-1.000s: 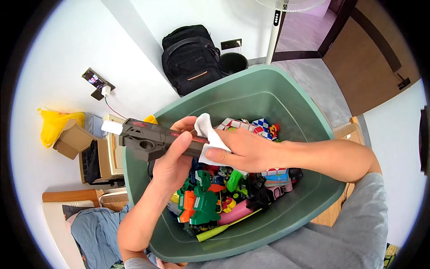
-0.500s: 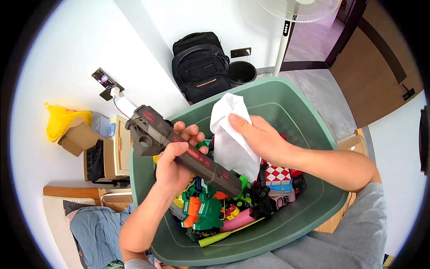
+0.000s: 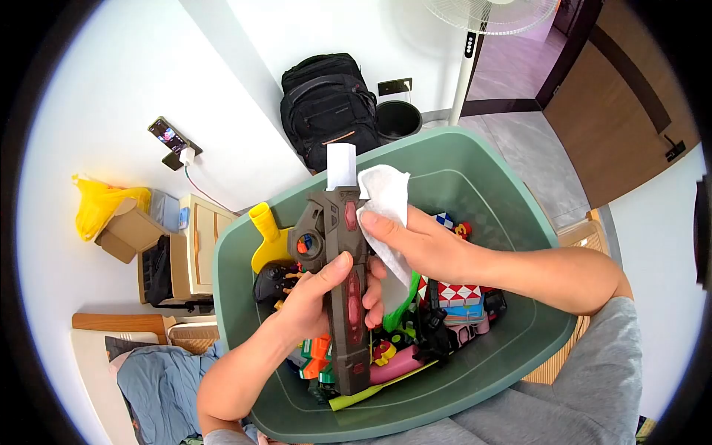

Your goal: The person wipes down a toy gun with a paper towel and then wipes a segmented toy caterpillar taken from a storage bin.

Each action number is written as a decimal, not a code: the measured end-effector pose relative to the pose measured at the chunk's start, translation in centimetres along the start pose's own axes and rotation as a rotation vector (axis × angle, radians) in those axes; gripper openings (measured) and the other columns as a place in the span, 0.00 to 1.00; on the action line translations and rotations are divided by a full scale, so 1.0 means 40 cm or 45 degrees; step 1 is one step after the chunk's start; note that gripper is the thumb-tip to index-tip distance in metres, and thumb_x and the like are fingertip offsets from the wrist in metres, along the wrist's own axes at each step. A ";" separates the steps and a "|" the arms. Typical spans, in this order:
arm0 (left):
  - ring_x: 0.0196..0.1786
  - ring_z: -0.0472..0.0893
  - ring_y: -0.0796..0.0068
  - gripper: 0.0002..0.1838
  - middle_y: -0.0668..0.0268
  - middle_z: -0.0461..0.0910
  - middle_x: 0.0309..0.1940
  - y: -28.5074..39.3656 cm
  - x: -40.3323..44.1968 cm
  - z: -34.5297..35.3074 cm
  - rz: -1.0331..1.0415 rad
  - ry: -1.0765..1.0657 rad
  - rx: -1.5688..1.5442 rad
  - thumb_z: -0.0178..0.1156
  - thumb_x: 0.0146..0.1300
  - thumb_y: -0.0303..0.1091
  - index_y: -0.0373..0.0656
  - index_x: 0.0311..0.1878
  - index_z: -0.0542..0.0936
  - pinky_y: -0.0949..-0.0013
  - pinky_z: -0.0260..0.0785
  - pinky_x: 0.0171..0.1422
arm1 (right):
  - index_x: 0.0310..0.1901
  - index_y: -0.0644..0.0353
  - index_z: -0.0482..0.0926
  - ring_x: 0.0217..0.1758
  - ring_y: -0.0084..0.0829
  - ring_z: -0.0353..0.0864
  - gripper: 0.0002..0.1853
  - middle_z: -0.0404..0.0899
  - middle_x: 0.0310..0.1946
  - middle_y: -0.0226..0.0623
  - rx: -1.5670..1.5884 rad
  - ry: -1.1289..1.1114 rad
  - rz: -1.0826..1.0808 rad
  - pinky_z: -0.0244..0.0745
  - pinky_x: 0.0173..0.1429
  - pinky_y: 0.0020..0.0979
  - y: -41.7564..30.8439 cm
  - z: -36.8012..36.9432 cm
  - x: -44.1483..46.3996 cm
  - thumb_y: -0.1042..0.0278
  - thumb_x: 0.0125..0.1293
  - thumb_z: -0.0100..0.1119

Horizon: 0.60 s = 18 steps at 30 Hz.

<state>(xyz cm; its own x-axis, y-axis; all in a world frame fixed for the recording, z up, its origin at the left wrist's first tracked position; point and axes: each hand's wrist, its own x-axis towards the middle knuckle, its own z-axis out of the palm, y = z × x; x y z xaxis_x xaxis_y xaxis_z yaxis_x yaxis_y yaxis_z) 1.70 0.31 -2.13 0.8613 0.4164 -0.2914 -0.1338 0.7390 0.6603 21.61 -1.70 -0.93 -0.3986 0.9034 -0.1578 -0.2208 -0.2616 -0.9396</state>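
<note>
My left hand (image 3: pixel 315 300) is wrapped round a dark grey toy sword handle (image 3: pixel 347 319) with red panels, a ring at its side and a short white piece sticking out of its top. It stands nearly upright above the tub. Between the thumb and fingers of my right hand (image 3: pixel 415 241) is a folded white cloth (image 3: pixel 387 194), which lies against the upper right side of the toy. Below both hands, the green plastic tub (image 3: pixel 478 159) holds several toys, among them a red-and-white checked block (image 3: pixel 458 295), a pink toy piece (image 3: pixel 404 365) and a yellow one (image 3: pixel 268 241).
Behind the tub stand a black backpack (image 3: pixel 328 111), a black bin (image 3: pixel 398 121) and a white fan (image 3: pixel 463 81). At left are a cardboard box (image 3: pixel 124 230), a yellow bag (image 3: pixel 104 204) and a phone (image 3: pixel 167 135) on the wall. A brown door (image 3: pixel 623 111) is at right.
The toy has swung from a slant to nearly upright, its white end now pointing away from me. My right hand has brought the cloth against its upper side.
</note>
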 end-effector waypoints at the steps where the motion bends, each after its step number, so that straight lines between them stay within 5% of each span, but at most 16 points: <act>1: 0.30 0.79 0.66 0.25 0.63 0.73 0.27 -0.001 -0.001 -0.001 -0.016 -0.018 -0.012 0.51 0.67 0.56 0.40 0.47 0.73 0.65 0.71 0.36 | 0.52 0.62 0.70 0.33 0.18 0.75 0.21 0.75 0.35 0.31 0.001 0.001 0.001 0.71 0.36 0.23 -0.005 0.002 -0.002 0.50 0.74 0.45; 11: 0.31 0.81 0.67 0.25 0.63 0.75 0.27 0.018 -0.007 0.026 -0.147 0.188 0.118 0.53 0.67 0.55 0.38 0.45 0.74 0.67 0.74 0.35 | 0.46 0.59 0.75 0.36 0.18 0.75 0.19 0.76 0.34 0.28 0.102 0.044 0.038 0.71 0.33 0.23 0.008 0.001 0.001 0.49 0.69 0.55; 16: 0.36 0.81 0.72 0.20 0.63 0.78 0.34 0.023 -0.001 0.028 -0.127 0.174 0.233 0.62 0.63 0.39 0.36 0.52 0.71 0.70 0.75 0.43 | 0.49 0.57 0.73 0.36 0.19 0.74 0.20 0.76 0.36 0.27 0.227 0.206 -0.078 0.71 0.31 0.24 0.004 -0.006 0.010 0.48 0.68 0.57; 18: 0.35 0.81 0.73 0.20 0.63 0.79 0.33 0.015 0.005 0.027 -0.103 0.203 0.406 0.61 0.63 0.36 0.36 0.54 0.70 0.69 0.74 0.42 | 0.53 0.59 0.72 0.42 0.21 0.76 0.23 0.77 0.42 0.30 0.225 0.332 -0.180 0.73 0.43 0.26 0.003 -0.020 0.023 0.49 0.68 0.56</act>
<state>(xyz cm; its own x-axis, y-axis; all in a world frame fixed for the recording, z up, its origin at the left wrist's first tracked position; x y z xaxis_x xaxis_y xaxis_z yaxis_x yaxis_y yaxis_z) 2.32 0.25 -1.05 0.7724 0.4591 -0.4389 0.1129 0.5808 0.8062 21.94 -0.63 -1.44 -0.1172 0.9854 -0.1239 -0.4171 -0.1620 -0.8943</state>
